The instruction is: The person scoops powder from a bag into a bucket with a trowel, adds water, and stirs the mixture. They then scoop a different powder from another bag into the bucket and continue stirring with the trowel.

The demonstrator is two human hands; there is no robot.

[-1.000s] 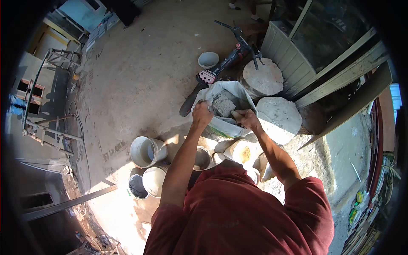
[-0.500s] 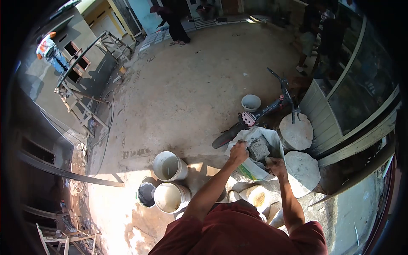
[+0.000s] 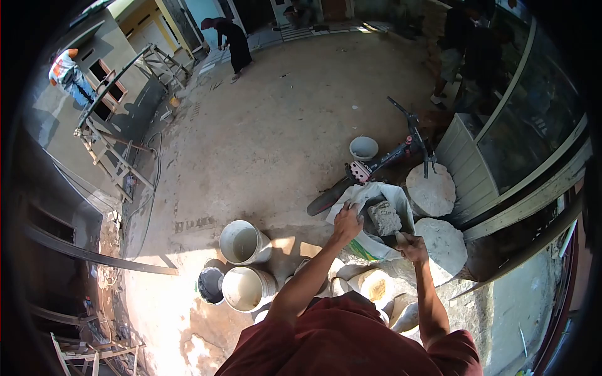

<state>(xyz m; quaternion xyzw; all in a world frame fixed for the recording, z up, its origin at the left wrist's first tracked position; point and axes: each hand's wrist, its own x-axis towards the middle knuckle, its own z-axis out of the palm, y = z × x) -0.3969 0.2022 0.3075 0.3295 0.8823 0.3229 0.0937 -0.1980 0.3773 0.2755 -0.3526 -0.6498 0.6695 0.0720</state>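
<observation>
A white sack (image 3: 406,212) with its mouth wide open is in front of me, a rough grey lump (image 3: 384,218) inside it. My left hand (image 3: 348,222) grips the sack's left rim with bent fingers. On the near right rim, my right hand (image 3: 412,247) is closed on the sack's edge. Round pale slabs (image 3: 441,250) lie just right of the sack. A bicycle (image 3: 395,153) stands behind it, close to a grey bucket (image 3: 364,148).
Several buckets (image 3: 246,243) stand to the left of my arms. Wooden scaffolding (image 3: 113,153) with a person (image 3: 74,78) on it is at the far left. Another person (image 3: 235,47) stands at the back; more people are at the upper right, beside a glass-fronted cabinet (image 3: 533,119).
The lump shows more fully in the sack, and my left hand has shifted slightly down and left. The person at the back has straightened up. The whole view has shifted slightly.
</observation>
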